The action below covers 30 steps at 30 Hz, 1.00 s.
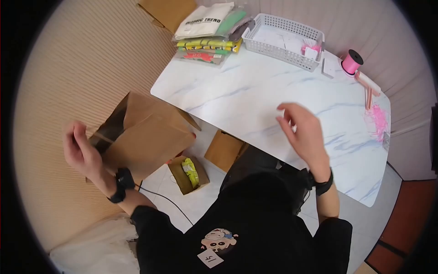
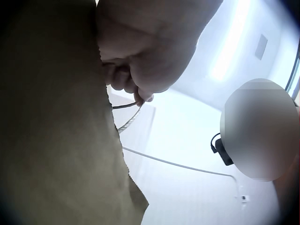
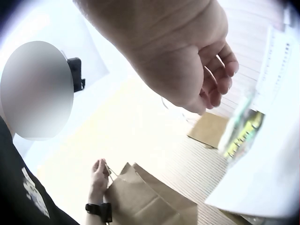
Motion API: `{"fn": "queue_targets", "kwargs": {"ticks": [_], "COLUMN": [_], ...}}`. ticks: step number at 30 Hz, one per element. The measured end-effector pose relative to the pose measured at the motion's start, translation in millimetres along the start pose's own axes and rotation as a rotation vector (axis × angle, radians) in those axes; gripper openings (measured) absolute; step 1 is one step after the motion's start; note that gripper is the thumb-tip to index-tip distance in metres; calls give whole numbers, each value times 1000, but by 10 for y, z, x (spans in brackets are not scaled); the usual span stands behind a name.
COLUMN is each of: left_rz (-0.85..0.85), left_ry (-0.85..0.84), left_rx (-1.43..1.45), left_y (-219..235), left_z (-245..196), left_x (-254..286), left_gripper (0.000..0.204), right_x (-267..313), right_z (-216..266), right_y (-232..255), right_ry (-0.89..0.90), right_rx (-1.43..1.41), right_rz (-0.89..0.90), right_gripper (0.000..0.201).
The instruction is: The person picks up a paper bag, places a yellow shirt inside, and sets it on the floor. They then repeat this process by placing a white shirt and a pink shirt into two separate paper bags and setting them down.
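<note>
My left hand (image 1: 83, 153) grips the twisted cord handle (image 2: 130, 123) of a large brown paper bag (image 1: 148, 144), left of the table. The bag hangs tilted, with its open mouth toward that hand. In the left wrist view the bag's side (image 2: 56, 136) fills the left part, and the curled fingers (image 2: 123, 80) pinch the cord. My right hand (image 1: 303, 132) is raised over the white marbled table (image 1: 255, 100), its fingers loosely bent and holding nothing. From the right wrist, the left hand (image 3: 99, 176) shows at the bag's top corner.
Packed garments (image 1: 207, 34) are stacked at the table's far left, beside a grey basket (image 1: 283, 55). A pink ribbon spool (image 1: 350, 63) and pink shredded paper (image 1: 378, 121) lie at the right. Below stand a small box (image 1: 200, 176) with a yellow packet and another cardboard box (image 1: 224, 150).
</note>
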<state>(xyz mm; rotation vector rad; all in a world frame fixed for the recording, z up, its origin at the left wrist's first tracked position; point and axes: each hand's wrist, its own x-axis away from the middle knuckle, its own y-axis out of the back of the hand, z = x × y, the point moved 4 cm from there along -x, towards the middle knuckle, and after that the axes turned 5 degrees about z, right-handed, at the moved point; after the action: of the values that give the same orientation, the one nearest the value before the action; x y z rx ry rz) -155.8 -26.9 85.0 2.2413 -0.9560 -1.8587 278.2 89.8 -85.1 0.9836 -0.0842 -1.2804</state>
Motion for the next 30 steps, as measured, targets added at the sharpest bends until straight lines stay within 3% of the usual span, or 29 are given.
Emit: {"fn": "queue_targets", "kwargs": {"ticks": [5,6,8,9,11,12,14,15,17,20,21,22,24,28,29,30], "left_rz": [88,68,134,76,-16,-60,-101,-111,75,170,47,44,245,956,955,1104], "left_ry": [-367,-421,-645,-812,-954,-968,-960,-958,-951,-957,-999,-1012,-960,-1056,-1034,-977], "left_rx": [327,389,454,487,566,644,747,771,767,855,860,855,864,1176,1134,1268], "left_y": [-828,-1010,-1295,-1446,-1711,-1829,-2020,-2088,-2232,-2345,-2369,-2275,-2093,-1839,-1852,-1905], "left_z": [-1220,-1422,-1877,-2077,-2374,-2483,-2596,-2602,-2616,-2684,-2708,-2707,-2624,-2447,-2359,-2267], "left_x": [-619,-668,-770,-818,-806,-768,-685,-626,-465,-267,-231,-184,-54,263,258,267], "left_gripper": [8,7,7,11,23,26,26,26,23,26,26,27,32,45,45,47], "right_x": [-431,-479,-510,-496,-460,-429,-402,-369,-343,-344,-376,-403,-428,-269,-209,-137], "right_z": [766,868,1061,1085,1128,1123,940,898,842,640,527,448,322,117,156,106], "right_y": [920,1026,1234,1353,1498,1603,1674,1697,1651,1571,1609,1657,1800,2140,2203,2263], "right_ry": [376,382,514,511,462,448,144,119,99,97,103,114,55,-15,-42,-48], "right_rx": [-34,-20,52,74,498,519,653,722,808,931,918,907,908,885,886,879], "right_rz": [-222,-233,-272,-283,-238,-241,180,186,212,201,164,125,65,-24,-32,-25], "right_gripper": [29,29,33,33,25,25,14,14,16,17,16,17,18,11,11,10]}}
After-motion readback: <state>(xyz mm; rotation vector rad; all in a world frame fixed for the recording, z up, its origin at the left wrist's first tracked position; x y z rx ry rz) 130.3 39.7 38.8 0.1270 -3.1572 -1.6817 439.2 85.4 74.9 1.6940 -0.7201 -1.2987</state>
